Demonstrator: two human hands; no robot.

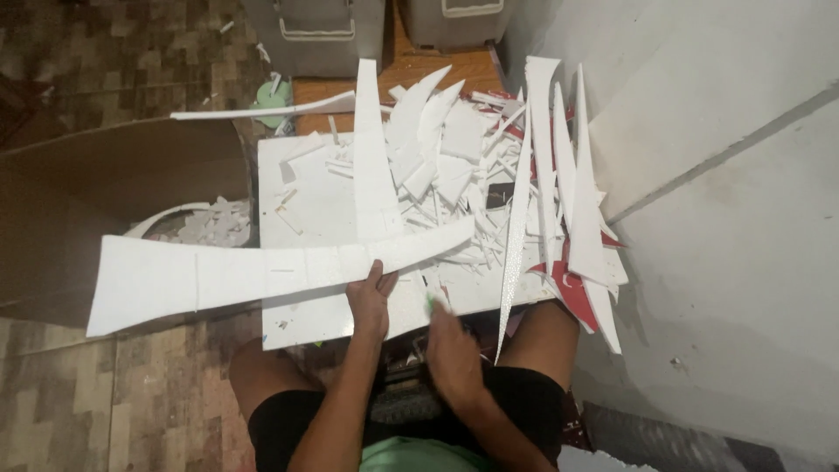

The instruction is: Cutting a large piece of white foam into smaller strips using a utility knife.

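My left hand point(371, 301) grips a long curved white foam strip point(218, 275) near its middle; the strip stretches from the far left across to the centre, above a flat white foam board point(306, 210). My right hand point(450, 345) is blurred, low over the board's near edge, with something small and green at its fingertips; what it holds is unclear. Several white foam offcuts point(454, 166) lie heaped on the board, and tall pointed slivers point(568, 192) lean at its right side.
A large brown cardboard box point(105, 192) with foam scraps inside sits to the left. Two grey bins point(315, 35) stand at the back. A white wall point(725, 201) rises on the right. My knees frame the board's near edge on the tiled floor point(122, 385).
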